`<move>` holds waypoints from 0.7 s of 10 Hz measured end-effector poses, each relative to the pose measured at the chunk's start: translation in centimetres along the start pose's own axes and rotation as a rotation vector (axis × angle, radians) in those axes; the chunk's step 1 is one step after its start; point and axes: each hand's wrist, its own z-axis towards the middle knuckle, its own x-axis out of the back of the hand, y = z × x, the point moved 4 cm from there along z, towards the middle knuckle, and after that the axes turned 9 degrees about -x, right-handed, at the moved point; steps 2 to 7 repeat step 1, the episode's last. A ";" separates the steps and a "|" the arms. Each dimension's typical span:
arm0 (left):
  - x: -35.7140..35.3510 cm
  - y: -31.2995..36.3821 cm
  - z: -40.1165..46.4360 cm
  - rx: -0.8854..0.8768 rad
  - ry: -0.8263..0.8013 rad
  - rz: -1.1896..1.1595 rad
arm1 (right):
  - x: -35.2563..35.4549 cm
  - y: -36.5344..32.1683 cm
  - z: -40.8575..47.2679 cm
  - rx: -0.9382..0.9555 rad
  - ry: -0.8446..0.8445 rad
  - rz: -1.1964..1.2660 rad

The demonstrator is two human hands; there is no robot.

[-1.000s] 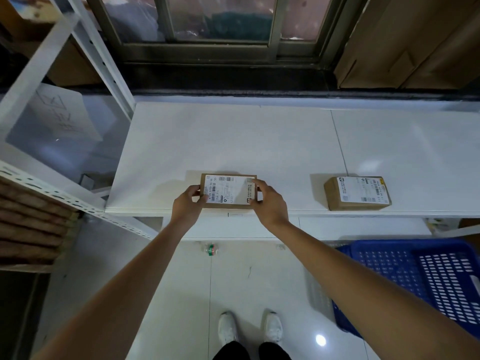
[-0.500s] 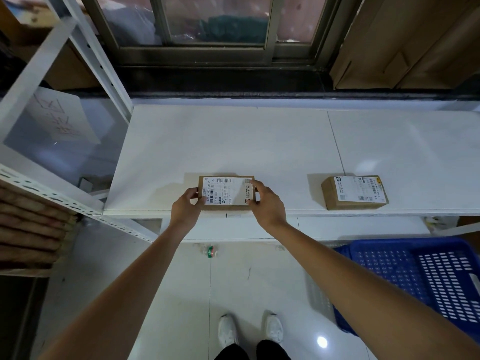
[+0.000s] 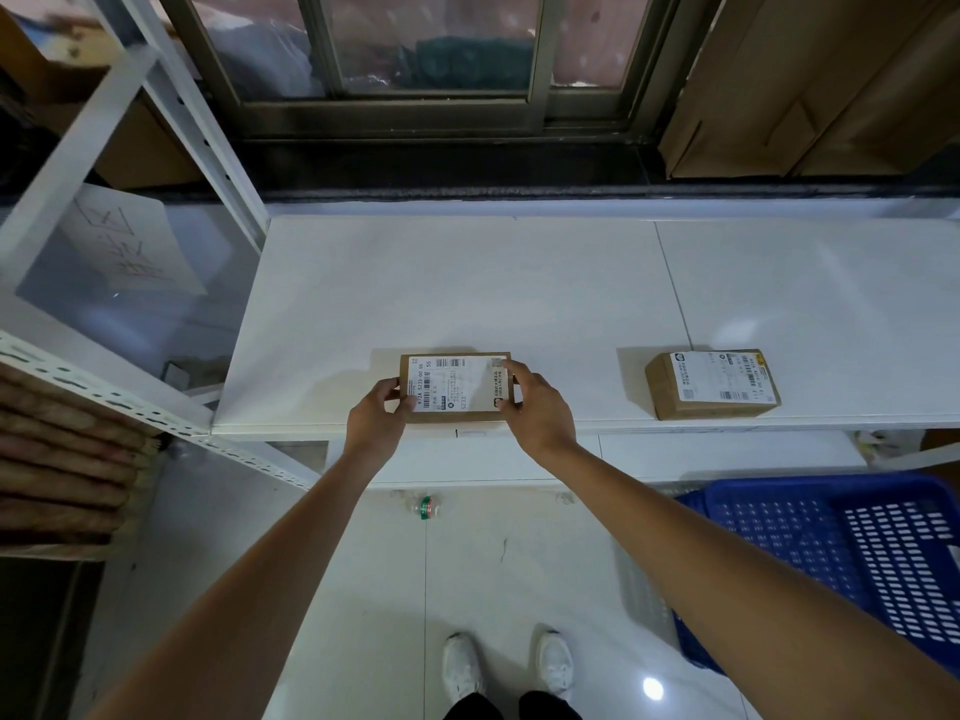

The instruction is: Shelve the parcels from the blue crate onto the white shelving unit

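Head view, reading from the left: a white perforated upright (image 3: pixel 130 407) of the shelving frame crosses the left edge, with stacked brown material (image 3: pixel 62 459) beneath it; a sheet of paper with handwriting (image 3: pixel 124 241) lies behind the frame. White shelf (image 3: pixel 519 283) spans the middle of the scene, its front edge nearest the person; behind it sits a dark window frame (image 3: pixel 431 116). Left hand (image 3: pixel 376 415) grips the left end of a flat brown parcel (image 3: pixel 456 387), thumb on top by the barcode; right hand (image 3: pixel 537 407) grips the right end, index finger laid along the label's far corner; both hands are closed on this one parcel, which sits at the shelf's front edge, label up; whether its base rests fully on the shelf cannot be told. A small bottle (image 3: pixel 427 507) lies on the tiled floor (image 3: pixel 363 589) below; white shoes (image 3: pixel 509 665) show at the bottom. Further right, a second parcel (image 3: pixel 714 383) rests on the same shelf, well apart from the first, near the front edge, label up. Blue crate (image 3: pixel 841 553) stands on the floor at lower right, partly hidden by the right forearm; cardboard (image 3: pixel 810 80) leans at upper right.
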 end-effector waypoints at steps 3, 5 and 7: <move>0.8 -0.2 -0.1 0.034 0.040 -0.011 | 0.8 -0.1 -0.4 0.011 0.041 0.035; 0.8 -0.2 -0.1 0.034 0.040 -0.011 | 0.8 -0.1 -0.4 0.011 0.041 0.035; 0.8 -0.2 -0.1 0.034 0.040 -0.011 | 0.8 -0.1 -0.4 0.011 0.041 0.035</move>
